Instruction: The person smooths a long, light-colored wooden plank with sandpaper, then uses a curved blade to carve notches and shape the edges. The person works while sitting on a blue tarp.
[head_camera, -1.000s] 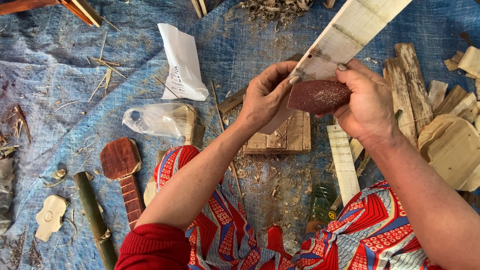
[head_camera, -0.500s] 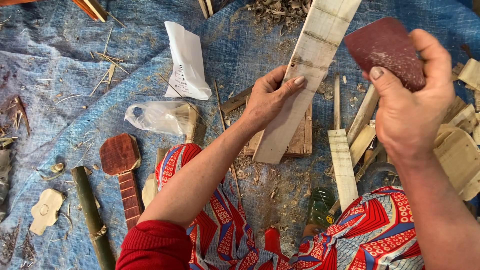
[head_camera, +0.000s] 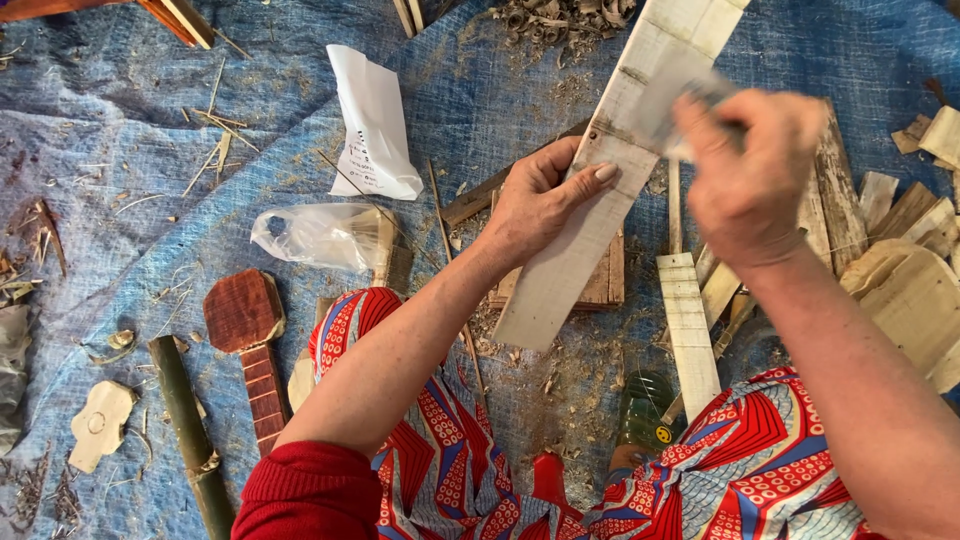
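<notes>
My left hand (head_camera: 540, 200) grips a long pale wooden slat (head_camera: 612, 170) by its left edge, thumb laid across its face. The slat runs diagonally from near my lap up to the top right. My right hand (head_camera: 750, 180) holds a piece of sandpaper (head_camera: 672, 105), blurred and showing its pale side, pressed on the slat's upper part. Both forearms reach out over my red, blue and white patterned clothing (head_camera: 450, 460).
A blue tarp (head_camera: 120, 230) covers the ground, strewn with shavings. On it lie a white paper bag (head_camera: 375, 125), a clear plastic bag (head_camera: 320, 235), a reddish wooden paddle (head_camera: 245, 320), a green bamboo stick (head_camera: 190, 430), a small crate (head_camera: 605, 285) and pale wood offcuts (head_camera: 900, 280).
My right hand lifted the sandpaper off the slat, raised it to the right, then brought it back down onto the slat's upper part. My left hand stayed on the slat.
</notes>
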